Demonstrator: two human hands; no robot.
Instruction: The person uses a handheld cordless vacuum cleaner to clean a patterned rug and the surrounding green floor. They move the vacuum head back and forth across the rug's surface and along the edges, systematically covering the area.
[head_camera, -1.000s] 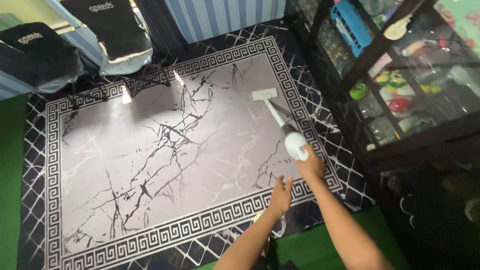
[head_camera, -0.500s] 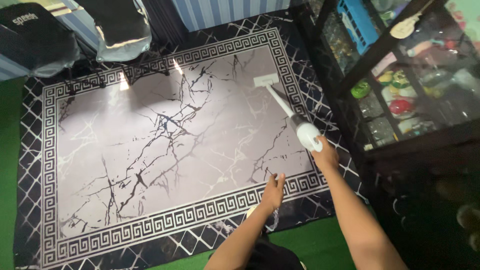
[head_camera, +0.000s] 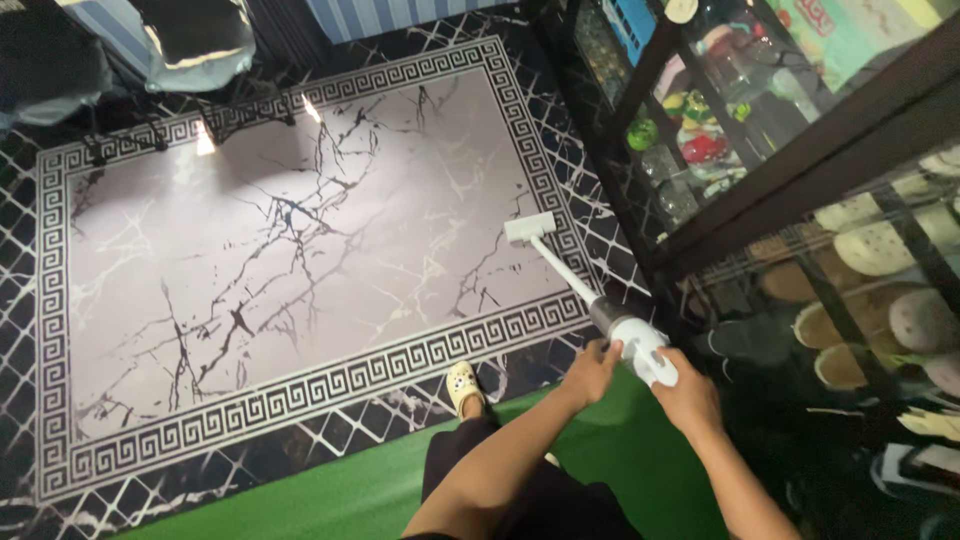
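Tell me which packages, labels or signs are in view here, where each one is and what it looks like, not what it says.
Printed sheet or package: top right, behind the glass cabinet; pale green and yellow with red lettering.
Blue crate: top edge, inside the cabinet; only a corner shows.
Round cream tag or disc: top edge, on the cabinet frame; cut off.
No screens visible. Both hands, left hand and right hand, are on the white stick vacuum, which shows no readable label.
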